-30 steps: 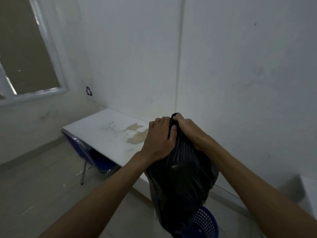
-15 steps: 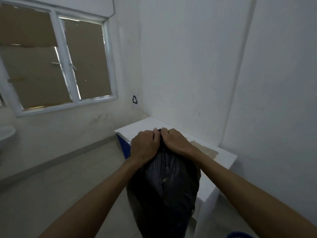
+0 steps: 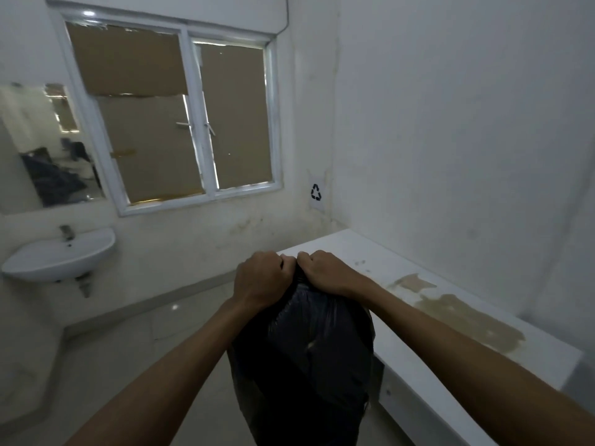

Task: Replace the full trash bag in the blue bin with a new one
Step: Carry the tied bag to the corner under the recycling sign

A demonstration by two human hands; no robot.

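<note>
Left hand (image 3: pixel 259 278): fist clamped on the gathered neck of the black trash bag (image 3: pixel 302 358), knuckles up. Right hand (image 3: pixel 325 273): likewise clamped on the same neck, touching the left hand at the knuckles, so both fists meet at the top of the bag. Trash bag: hangs directly below the two hands, between the forearms, clear of the floor as far as can be seen; its bottom runs out of view. Film thin, soft and glossy, bulged by its contents, so judged moderately loaded rather than light; likely slippery under a loose hold and liable to tear if dragged over an edge. Best taken where it is held now, at the bunched neck, with a second hold under the belly if the weight pulls. Blue bin: not in view. Worktop (image 3: pixel 450 304): white, stained brown, just to the right of the right hand and running away from it along the wall. Sink (image 3: pixel 61 255): well off to the left of the left hand. Window (image 3: pixel 180 114): beyond and above both hands, panes covered with brown board.
</note>
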